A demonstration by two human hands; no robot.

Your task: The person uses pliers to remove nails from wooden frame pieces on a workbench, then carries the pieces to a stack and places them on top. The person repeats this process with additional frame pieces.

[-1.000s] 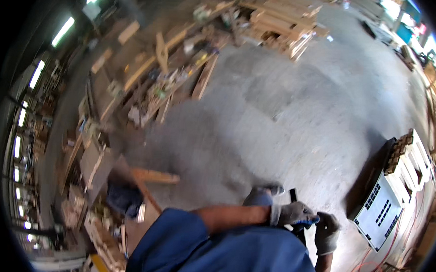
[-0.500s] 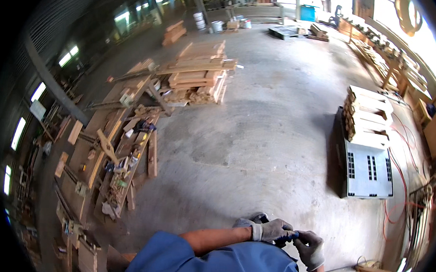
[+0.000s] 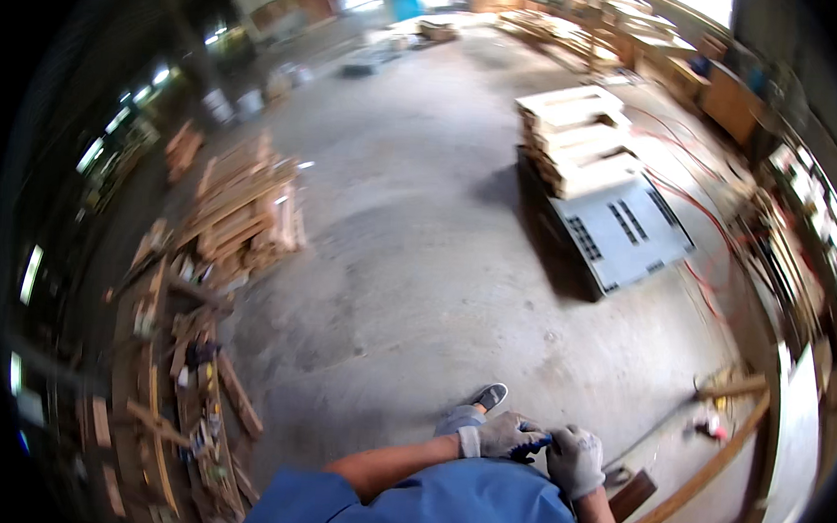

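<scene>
Both of my hands wear pale grey work gloves and meet in front of my blue shirt (image 3: 444, 504). The fingers of my left hand (image 3: 502, 434) are curled, with dark blue showing under them. My right hand (image 3: 576, 461) is closed beside it, its fingertips close against the left ones. A small blue bit (image 3: 543, 442) shows between the two hands; whether it is a held object or part of a glove I cannot tell. Below the left forearm, one dark shoe (image 3: 491, 396) steps on the concrete floor (image 3: 389, 288).
At right, pale timber pieces (image 3: 581, 137) are stacked on a grey plastic platform (image 3: 624, 230), with red hoses (image 3: 696, 205) beyond it. Wood stacks (image 3: 242, 205) and a cluttered workbench (image 3: 198, 411) line the left. Near my right arm lie a long timber (image 3: 701, 470) and a wood block (image 3: 631, 498).
My view has turned to the right: the platform and wood stacks have shifted left in the picture. A shoe has come forward. My hands stay together at the waist.
</scene>
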